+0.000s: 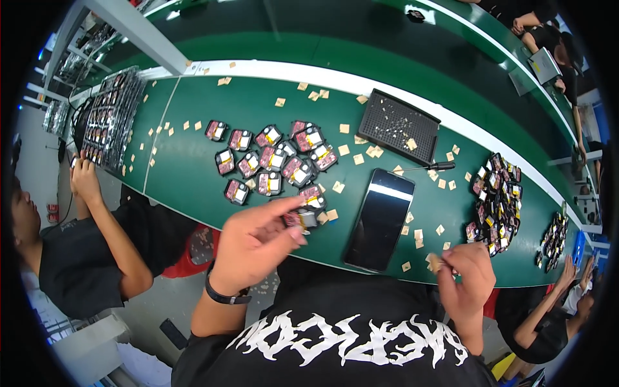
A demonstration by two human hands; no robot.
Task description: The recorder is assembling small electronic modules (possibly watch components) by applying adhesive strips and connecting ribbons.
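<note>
Near the worktop's front edge [303, 257], a tan square [434, 262] is pinched by the right hand [468, 276]; whether a gadget [305, 219] is gripped by the left hand [250, 244] can't be told. Both should be kept steady.

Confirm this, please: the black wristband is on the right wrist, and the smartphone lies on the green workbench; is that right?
Not quite: the head view shows the black wristband on the wrist of the left hand, not the right hand; the smartphone does lie on the green workbench.
</note>
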